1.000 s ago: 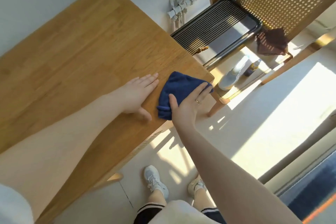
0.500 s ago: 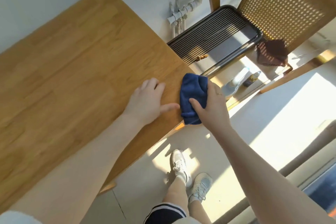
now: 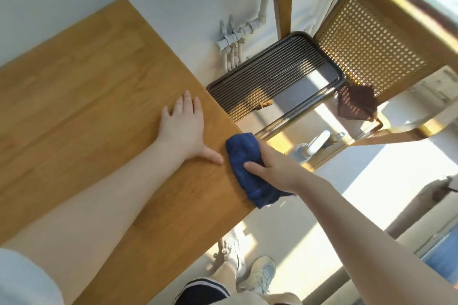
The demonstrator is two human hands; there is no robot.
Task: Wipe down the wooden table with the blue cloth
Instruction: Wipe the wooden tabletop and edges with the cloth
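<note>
The right hand (image 3: 271, 164) is at the near corner of the light-brown wooden table (image 3: 81, 111), gripping the bunched dark blue cloth (image 3: 249, 168): thumb curled over the top, fingers wrapped out of sight over the table's edge. The cloth straddles that edge, part on the tabletop, its lower end hanging off past the corner. The left hand (image 3: 184, 129) lies flat just beside it, fingers straight and together, thumb out toward the cloth, bracing on the wood and holding nothing. How far along? Hard to call: no wet streak or dirt marks wiped from unwiped. My read is that the work is at the edge and corner, and the broad run of tabletop toward the wall may well be left to do.
</note>
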